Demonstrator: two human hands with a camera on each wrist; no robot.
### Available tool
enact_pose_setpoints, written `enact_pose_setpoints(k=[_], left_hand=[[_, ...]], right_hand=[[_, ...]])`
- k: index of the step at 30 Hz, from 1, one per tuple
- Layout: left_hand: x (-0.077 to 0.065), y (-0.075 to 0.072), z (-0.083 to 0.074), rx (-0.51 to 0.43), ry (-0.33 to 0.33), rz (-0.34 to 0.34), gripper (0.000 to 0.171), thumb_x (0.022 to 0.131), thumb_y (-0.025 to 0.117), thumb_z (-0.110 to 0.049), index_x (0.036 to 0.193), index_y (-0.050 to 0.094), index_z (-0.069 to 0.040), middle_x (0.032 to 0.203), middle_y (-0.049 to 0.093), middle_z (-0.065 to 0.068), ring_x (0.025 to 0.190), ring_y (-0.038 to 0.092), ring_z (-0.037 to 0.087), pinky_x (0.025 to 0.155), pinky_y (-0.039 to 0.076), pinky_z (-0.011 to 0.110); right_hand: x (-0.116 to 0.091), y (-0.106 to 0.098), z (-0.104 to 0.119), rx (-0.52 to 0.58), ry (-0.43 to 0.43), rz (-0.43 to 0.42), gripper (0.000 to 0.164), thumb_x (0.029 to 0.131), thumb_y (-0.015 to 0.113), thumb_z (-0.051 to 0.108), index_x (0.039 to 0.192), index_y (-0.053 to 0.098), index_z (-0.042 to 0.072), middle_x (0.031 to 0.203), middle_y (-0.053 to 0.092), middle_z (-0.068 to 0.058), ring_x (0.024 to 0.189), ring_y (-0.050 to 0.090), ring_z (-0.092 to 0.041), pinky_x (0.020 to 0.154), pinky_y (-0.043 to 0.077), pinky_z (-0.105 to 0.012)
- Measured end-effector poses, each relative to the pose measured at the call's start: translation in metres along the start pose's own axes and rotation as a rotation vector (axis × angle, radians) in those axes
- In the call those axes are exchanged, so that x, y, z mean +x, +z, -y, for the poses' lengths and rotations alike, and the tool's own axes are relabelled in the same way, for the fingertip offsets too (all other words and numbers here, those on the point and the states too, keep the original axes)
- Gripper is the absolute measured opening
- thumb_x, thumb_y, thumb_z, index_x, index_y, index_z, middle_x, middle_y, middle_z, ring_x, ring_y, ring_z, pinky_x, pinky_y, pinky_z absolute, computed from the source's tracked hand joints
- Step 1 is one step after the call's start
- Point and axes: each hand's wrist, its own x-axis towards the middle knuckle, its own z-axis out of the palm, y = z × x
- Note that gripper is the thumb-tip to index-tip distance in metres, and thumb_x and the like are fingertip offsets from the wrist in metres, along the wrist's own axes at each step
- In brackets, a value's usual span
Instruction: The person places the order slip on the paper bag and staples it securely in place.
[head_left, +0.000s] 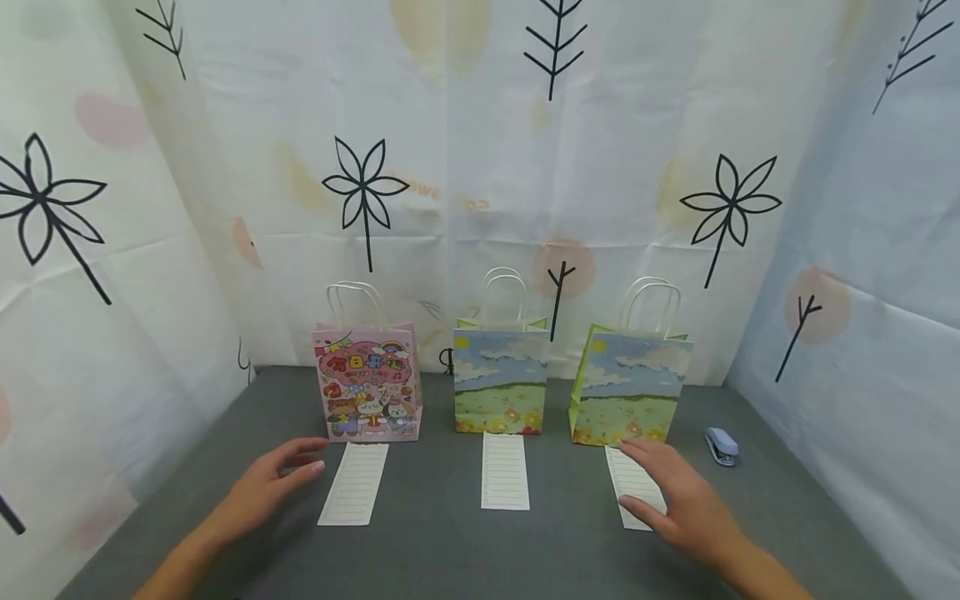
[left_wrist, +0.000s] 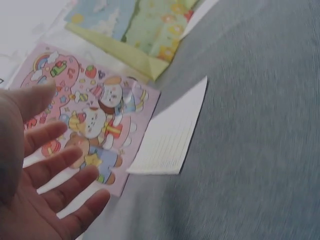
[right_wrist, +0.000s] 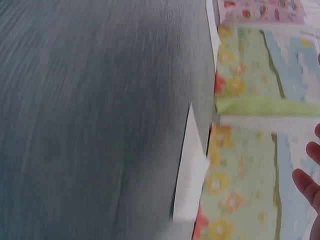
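Observation:
Three paper gift bags with white twisted handles stand in a row: a pink cartoon bag (head_left: pixel 366 383) on the left, a meadow-print bag (head_left: pixel 500 383) in the middle and a matching meadow-print bag (head_left: pixel 630 387) on the right. A lined paper strip lies before each one: left strip (head_left: pixel 354 485), middle strip (head_left: pixel 505 472), right strip (head_left: pixel 637 487). My left hand (head_left: pixel 270 483) is beside the pink bag and left strip, fingers spread and holding nothing. Over the right strip, partly covering it, my right hand (head_left: pixel 678 500) has its fingers loosely extended and holds nothing.
A small lilac stapler (head_left: pixel 722 447) sits on the grey tabletop (head_left: pixel 442 554) to the right of the bags. Printed white cloth (head_left: pixel 480 125) hangs behind and along both sides of the table.

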Motion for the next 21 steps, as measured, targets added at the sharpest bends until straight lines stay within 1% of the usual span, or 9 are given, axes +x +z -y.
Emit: enact_pose_setpoints(k=[2,4,6,10,11,13,16,18,21], left_hand=[[0.001,0.002,-0.002,-0.025,-0.051,-0.004,0.052,0.096,0.061,-0.038,0.133,0.054,-0.002,0.134,0.054,0.021,0.117,0.055,0.039,0.087,0.048,0.051],[0.003,0.005,-0.003,-0.062,-0.089,-0.014,0.052,0.096,0.062,-0.036,0.133,0.054,0.000,0.134,0.054,0.022,0.116,0.056,0.038,0.086,0.050,0.047],[0.005,0.008,-0.002,-0.095,-0.116,-0.028,0.052,0.096,0.063,-0.034,0.132,0.053,0.002,0.133,0.054,0.023,0.114,0.057,0.036,0.084,0.051,0.044],[0.012,0.014,0.000,-0.121,-0.151,-0.070,0.048,0.096,0.064,-0.027,0.130,0.054,0.005,0.130,0.055,0.024,0.109,0.059,0.034,0.078,0.053,0.037],[0.013,0.015,0.000,-0.118,-0.158,-0.079,0.047,0.096,0.064,-0.026,0.129,0.054,0.005,0.129,0.056,0.024,0.109,0.059,0.034,0.078,0.053,0.038],[0.015,0.017,0.001,-0.108,-0.176,-0.102,0.045,0.096,0.065,-0.024,0.127,0.055,0.005,0.127,0.057,0.024,0.108,0.059,0.035,0.076,0.052,0.037],[0.019,0.021,0.003,-0.097,-0.195,-0.128,0.042,0.094,0.066,-0.021,0.125,0.056,0.006,0.123,0.058,0.025,0.107,0.059,0.038,0.075,0.053,0.039],[0.022,0.024,0.004,-0.094,-0.208,-0.143,0.041,0.094,0.066,-0.021,0.124,0.056,0.006,0.122,0.058,0.024,0.108,0.058,0.038,0.077,0.053,0.040],[0.027,0.029,0.006,-0.092,-0.210,-0.160,0.041,0.093,0.066,-0.020,0.124,0.056,0.005,0.121,0.059,0.024,0.109,0.057,0.039,0.080,0.052,0.043]], right_hand=[[0.003,0.006,0.006,0.016,0.021,0.003,0.070,0.076,0.083,0.025,0.139,0.053,0.012,0.132,0.057,-0.005,0.120,0.050,-0.022,0.105,0.016,-0.010],[0.007,0.013,0.011,0.039,0.024,-0.011,0.071,0.075,0.084,0.023,0.138,0.053,0.012,0.131,0.057,-0.005,0.118,0.052,-0.023,0.105,0.017,-0.010],[0.011,0.020,0.016,0.072,0.008,-0.040,0.067,0.078,0.082,0.027,0.137,0.054,0.010,0.129,0.059,-0.006,0.116,0.053,-0.024,0.104,0.019,-0.011],[0.020,0.032,0.030,0.148,0.018,-0.060,0.064,0.079,0.082,0.025,0.135,0.055,0.009,0.127,0.060,-0.006,0.114,0.055,-0.023,0.102,0.027,-0.014],[0.022,0.035,0.033,0.165,0.023,-0.060,0.063,0.080,0.081,0.024,0.135,0.055,0.009,0.127,0.060,-0.005,0.114,0.055,-0.023,0.101,0.030,-0.016],[0.026,0.041,0.040,0.200,0.052,-0.045,0.064,0.078,0.082,0.017,0.135,0.054,0.010,0.127,0.059,-0.004,0.114,0.055,-0.021,0.096,0.037,-0.021],[0.030,0.050,0.048,0.264,0.077,-0.039,0.061,0.080,0.080,0.015,0.135,0.054,0.010,0.127,0.059,-0.003,0.112,0.056,-0.021,0.088,0.047,-0.030],[0.033,0.056,0.053,0.309,0.105,-0.028,0.058,0.082,0.079,0.014,0.134,0.055,0.009,0.127,0.059,-0.004,0.111,0.057,-0.022,0.084,0.051,-0.037],[0.039,0.063,0.061,0.372,0.149,-0.015,0.053,0.084,0.077,0.015,0.132,0.056,0.006,0.127,0.059,-0.005,0.109,0.059,-0.024,0.082,0.052,-0.041]])
